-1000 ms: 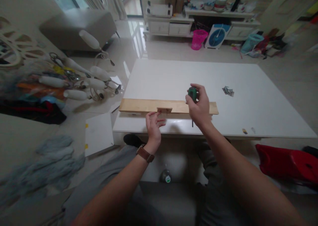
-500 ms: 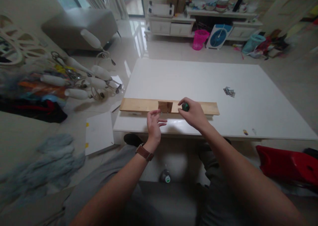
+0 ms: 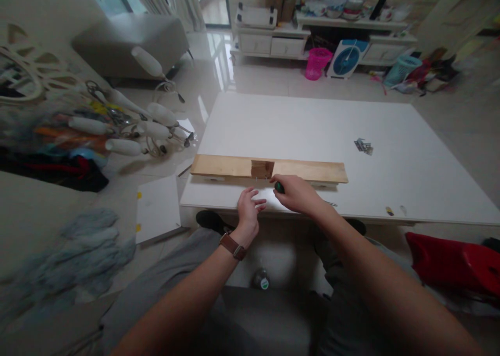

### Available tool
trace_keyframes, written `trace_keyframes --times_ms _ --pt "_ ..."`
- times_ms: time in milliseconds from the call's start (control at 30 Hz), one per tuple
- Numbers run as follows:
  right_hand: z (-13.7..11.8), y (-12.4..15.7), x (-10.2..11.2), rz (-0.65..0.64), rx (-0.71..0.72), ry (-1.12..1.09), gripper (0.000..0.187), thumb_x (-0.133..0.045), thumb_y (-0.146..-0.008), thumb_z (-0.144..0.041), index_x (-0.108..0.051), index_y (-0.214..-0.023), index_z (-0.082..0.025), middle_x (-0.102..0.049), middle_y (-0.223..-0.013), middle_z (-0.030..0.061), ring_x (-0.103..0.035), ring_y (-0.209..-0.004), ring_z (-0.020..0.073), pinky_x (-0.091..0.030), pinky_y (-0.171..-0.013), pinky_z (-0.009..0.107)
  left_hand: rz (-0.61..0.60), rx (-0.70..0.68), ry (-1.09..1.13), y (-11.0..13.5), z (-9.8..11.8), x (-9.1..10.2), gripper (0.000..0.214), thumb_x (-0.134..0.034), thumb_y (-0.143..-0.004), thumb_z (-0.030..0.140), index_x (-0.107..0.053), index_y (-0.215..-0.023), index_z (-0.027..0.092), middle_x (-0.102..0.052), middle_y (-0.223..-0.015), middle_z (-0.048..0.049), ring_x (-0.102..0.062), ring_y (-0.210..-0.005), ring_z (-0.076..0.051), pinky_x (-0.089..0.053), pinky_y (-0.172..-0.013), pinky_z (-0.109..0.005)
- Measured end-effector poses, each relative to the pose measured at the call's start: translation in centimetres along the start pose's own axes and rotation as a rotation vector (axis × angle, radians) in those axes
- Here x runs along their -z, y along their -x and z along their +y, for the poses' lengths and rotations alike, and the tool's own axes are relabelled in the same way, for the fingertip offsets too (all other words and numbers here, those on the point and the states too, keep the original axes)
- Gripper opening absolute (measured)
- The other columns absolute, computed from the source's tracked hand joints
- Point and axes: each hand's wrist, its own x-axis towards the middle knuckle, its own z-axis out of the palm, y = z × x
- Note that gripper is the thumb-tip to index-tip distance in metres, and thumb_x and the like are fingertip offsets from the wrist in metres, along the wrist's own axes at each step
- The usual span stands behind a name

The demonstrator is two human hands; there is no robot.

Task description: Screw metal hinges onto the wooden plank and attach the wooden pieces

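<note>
A long pale wooden board [image 3: 222,166] lies along the near side of the white table [image 3: 289,126], with a darker notch [image 3: 261,169] in its middle. Two small screws [image 3: 266,178] stick out at the notch's near edge. My right hand [image 3: 295,192], in front of the board, is wrapped round the green handle of a screwdriver [image 3: 278,187]; its thin shaft shows past the hand on the right. My left hand [image 3: 249,207] hovers by the table's front edge, fingers apart and holding nothing, just below the notch.
Small metal brackets [image 3: 364,146] lie on the table's right part. Two small items [image 3: 389,210] rest near its front right edge. A lamp with white shades [image 3: 156,129] stands on the floor at left. A red plastic object [image 3: 453,265] is at lower right, and a bottle [image 3: 261,279] between my legs.
My right hand has come down and toward me, turning the screwdriver so its shaft points right. My left hand has drawn back from the board's notch.
</note>
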Motion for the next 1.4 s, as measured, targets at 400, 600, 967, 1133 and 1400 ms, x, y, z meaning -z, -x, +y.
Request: trace_keyframes --times_ms 400,600,967,1133,1400 --pt "-0.2 -0.2 -0.6 -0.095 0.020 0.011 0.046 -0.058 -0.095 -0.023 -0.067 -0.140 -0.020 -0.073 -0.143 0.0160 -0.068 -0.135 0.0314 -0.052 -0.109 0.038 -0.051 0.078 0.101 0.6 0.8 -0.4 0.035 -0.055 -0.092 0.025 -0.065 -0.126 0.020 -0.063 -0.105 -0.0046 -0.064 -0.063 -0.010 -0.046 -0.059 -0.023" --pt "-0.3 -0.2 -0.6 -0.123 0.036 0.034 0.044 -0.059 -0.095 -0.021 -0.066 -0.139 -0.020 -0.075 -0.139 0.0154 -0.070 -0.130 0.0295 -0.052 -0.105 0.035 -0.067 0.103 0.163 0.7 1.0 -0.4 0.032 -0.055 -0.093 0.030 -0.066 -0.121 0.019 -0.063 -0.101 -0.0040 -0.064 -0.066 -0.011 -0.044 -0.060 -0.024" --pt "-0.1 -0.4 -0.9 -0.167 0.027 0.055 0.047 -0.061 -0.096 -0.025 -0.063 -0.143 -0.021 -0.076 -0.136 0.0158 -0.071 -0.125 0.0300 -0.051 -0.098 0.035 -0.082 0.118 0.202 0.8 1.1 -0.3 0.033 -0.054 -0.090 0.035 -0.069 -0.116 0.019 -0.066 -0.100 -0.0051 -0.061 -0.068 -0.013 -0.043 -0.062 -0.025" --pt "0.0 -0.4 -1.2 -0.170 0.041 0.067 0.049 -0.058 -0.097 -0.027 -0.061 -0.146 -0.019 -0.074 -0.140 0.0177 -0.072 -0.125 0.0314 -0.052 -0.097 0.036 -0.075 0.135 0.213 0.8 1.2 -0.4 0.031 -0.051 -0.092 0.034 -0.069 -0.113 0.018 -0.065 -0.099 -0.0046 -0.062 -0.067 -0.012 -0.042 -0.061 -0.025" --pt "0.0 -0.5 -1.4 -0.187 0.037 0.097 0.052 -0.058 -0.097 -0.028 -0.058 -0.148 -0.019 -0.076 -0.134 0.0188 -0.074 -0.121 0.0325 -0.051 -0.091 0.037 -0.080 0.139 0.225 0.6 1.0 -0.2 0.031 -0.056 -0.089 0.035 -0.068 -0.112 0.018 -0.066 -0.094 -0.0045 -0.062 -0.066 -0.013 -0.042 -0.059 -0.024"
